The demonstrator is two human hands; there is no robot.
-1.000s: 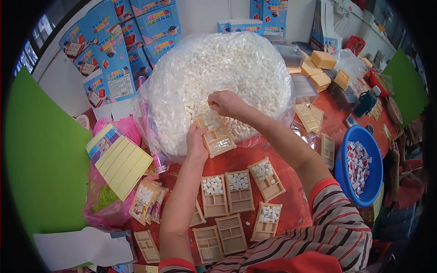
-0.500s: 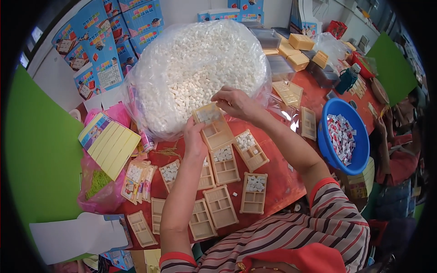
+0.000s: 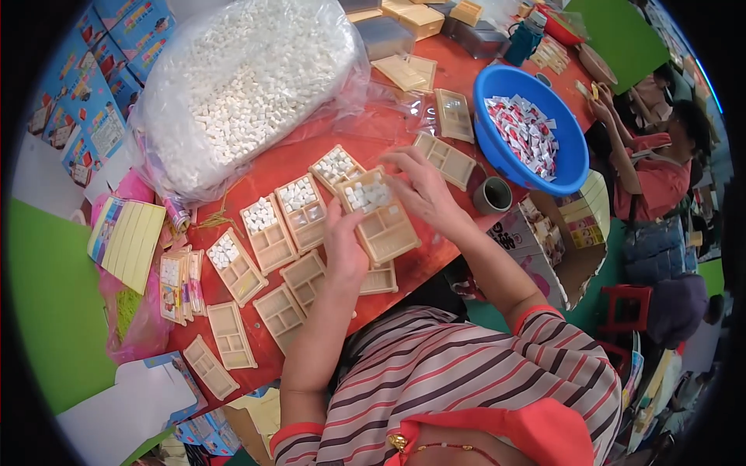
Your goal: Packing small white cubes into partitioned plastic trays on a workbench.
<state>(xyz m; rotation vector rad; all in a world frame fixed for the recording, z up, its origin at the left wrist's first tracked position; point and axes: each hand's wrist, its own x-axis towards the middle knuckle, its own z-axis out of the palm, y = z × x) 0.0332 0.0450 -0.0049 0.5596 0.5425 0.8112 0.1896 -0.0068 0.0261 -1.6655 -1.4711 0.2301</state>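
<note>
I judge filling underway: left hand (image 3: 344, 250) grips tray (image 3: 378, 216), right hand (image 3: 420, 189) fingers pinched over white pieces (image 3: 366, 194); next, set it down level.

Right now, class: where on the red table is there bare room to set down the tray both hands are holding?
The bare red strip between the big bag of white pieces and the filled trays is free. The near edge under the held tray is crowded with empty trays. The blue basin fills the right.
</note>
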